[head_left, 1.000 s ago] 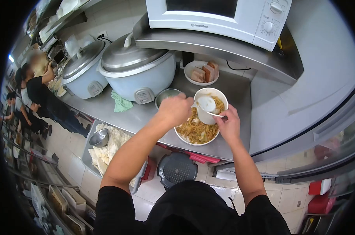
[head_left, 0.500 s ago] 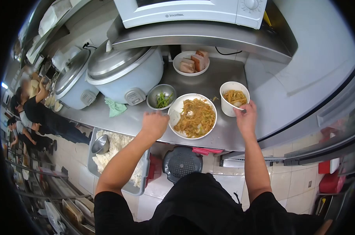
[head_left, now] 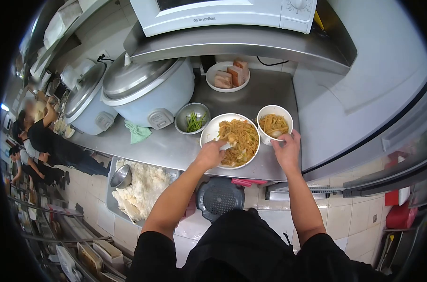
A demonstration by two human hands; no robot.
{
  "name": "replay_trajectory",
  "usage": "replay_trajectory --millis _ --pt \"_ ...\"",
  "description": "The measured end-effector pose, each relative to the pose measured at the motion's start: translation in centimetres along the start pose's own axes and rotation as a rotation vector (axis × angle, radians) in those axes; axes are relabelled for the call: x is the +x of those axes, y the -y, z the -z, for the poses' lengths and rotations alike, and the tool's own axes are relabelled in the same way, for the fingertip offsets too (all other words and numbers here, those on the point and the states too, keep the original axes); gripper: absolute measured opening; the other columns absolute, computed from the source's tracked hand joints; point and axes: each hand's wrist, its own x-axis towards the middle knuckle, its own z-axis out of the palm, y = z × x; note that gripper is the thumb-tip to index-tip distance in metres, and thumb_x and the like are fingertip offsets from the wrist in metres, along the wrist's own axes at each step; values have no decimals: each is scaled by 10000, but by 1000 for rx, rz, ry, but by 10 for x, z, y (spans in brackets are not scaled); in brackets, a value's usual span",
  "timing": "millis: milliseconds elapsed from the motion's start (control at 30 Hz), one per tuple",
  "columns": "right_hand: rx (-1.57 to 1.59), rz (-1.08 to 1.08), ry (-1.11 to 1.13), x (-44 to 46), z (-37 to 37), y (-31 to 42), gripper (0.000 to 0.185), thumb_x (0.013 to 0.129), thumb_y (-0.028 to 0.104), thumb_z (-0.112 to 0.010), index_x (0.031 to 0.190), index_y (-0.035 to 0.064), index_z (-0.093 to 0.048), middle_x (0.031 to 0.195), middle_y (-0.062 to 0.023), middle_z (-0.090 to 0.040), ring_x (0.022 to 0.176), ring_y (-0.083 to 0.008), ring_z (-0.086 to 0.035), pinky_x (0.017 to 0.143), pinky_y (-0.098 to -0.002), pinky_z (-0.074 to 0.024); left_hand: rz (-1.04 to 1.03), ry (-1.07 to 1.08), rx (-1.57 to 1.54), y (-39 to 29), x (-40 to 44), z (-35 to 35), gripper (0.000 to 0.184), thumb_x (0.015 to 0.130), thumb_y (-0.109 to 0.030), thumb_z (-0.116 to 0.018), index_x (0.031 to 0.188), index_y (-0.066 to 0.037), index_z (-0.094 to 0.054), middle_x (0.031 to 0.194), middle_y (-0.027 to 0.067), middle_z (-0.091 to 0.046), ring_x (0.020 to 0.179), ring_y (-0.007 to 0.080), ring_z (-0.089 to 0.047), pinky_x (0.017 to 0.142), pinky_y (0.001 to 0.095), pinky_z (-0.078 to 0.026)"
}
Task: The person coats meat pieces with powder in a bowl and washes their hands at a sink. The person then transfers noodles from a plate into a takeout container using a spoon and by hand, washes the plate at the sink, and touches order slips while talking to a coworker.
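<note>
My left hand (head_left: pixel 211 153) is closed round the handle of a pale spoon (head_left: pixel 226 146), whose far end is in among the noodles (head_left: pixel 243 136) with shredded vegetables. They fill much of a wide white bowl (head_left: pixel 214 126) on the steel counter. At the bowl's right, my right hand (head_left: pixel 287 149) grips the lower right rim of a white paper tub (head_left: pixel 265 137), fingers on its side. The tub holds a smaller portion of noodles (head_left: pixel 273 125) and tilts slightly towards me. A steel bowl (head_left: pixel 180 123) of green stalks (head_left: pixel 194 121) stands left of the wide bowl.
Two rice cookers (head_left: pixel 147 94) line the left counter, with a green cloth (head_left: pixel 137 133) in front. A white bowl of meat blocks (head_left: pixel 231 76) sits behind, below the microwave shelf (head_left: pixel 241 44). Beneath the counter edge are a rice tub (head_left: pixel 111 195) and a dark stool (head_left: pixel 220 197). Co-workers stand far left.
My left hand has moved right, bringing the spoon from the bowl's left side into the noodles. My right hand has shifted the paper tub left, closer to the wide bowl.
</note>
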Motion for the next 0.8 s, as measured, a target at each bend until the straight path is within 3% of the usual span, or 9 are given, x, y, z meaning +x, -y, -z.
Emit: replay_trajectory --millis 267,367,467,567,667,800 --pt "39 7 4 -1 3 -5 262 760 137 -793 924 18 -627 1382 -256 -388 1132 -365 -553 843 -380 -522 -6 -49 -203 19 -6 10 370 853 -152 -651 1203 -32 -628 1142 170 -665 1032 324 -642 903 375 -499" --pt "110 -58 11 0 4 0 256 719 109 -800 882 37 -616 1331 -237 -420 1180 -410 -490 935 -430 -453 -26 -104 -267 36 -10 6 369 858 -158 -660 1201 -25 -624 1112 154 -678 1001 275 -652 885 354 -500" --pt "131 -68 11 0 5 4 257 721 115 -802 884 38 -618 1332 -227 -424 1115 -381 -539 860 -400 -485 48 -65 -341 45 -19 12 365 863 -166 -665 1197 -26 -621 1079 144 -686 971 233 -651 866 338 -499" --pt "120 -116 81 0 12 13 247 761 120 -792 915 28 -622 1378 -235 -384 1160 -364 -544 871 -381 -527 58 -79 -410 50 -30 20 358 863 -160 -665 1192 -27 -620 1056 141 -690 951 216 -651 857 337 -499" --pt "82 -58 45 0 6 4 237 756 119 -795 899 33 -626 1378 -225 -388 1143 -348 -552 859 -371 -527 59 -146 -311 49 -35 34 349 862 -156 -642 1198 -61 -628 1057 158 -689 892 284 -668 824 362 -515" --pt "73 -65 34 -5 6 -2 230 753 122 -798 880 34 -629 1372 -221 -394 1120 -331 -562 842 -360 -526 23 -136 -237 24 -39 60 345 857 -167 -653 1186 -67 -633 1060 161 -684 895 298 -667 819 369 -516"
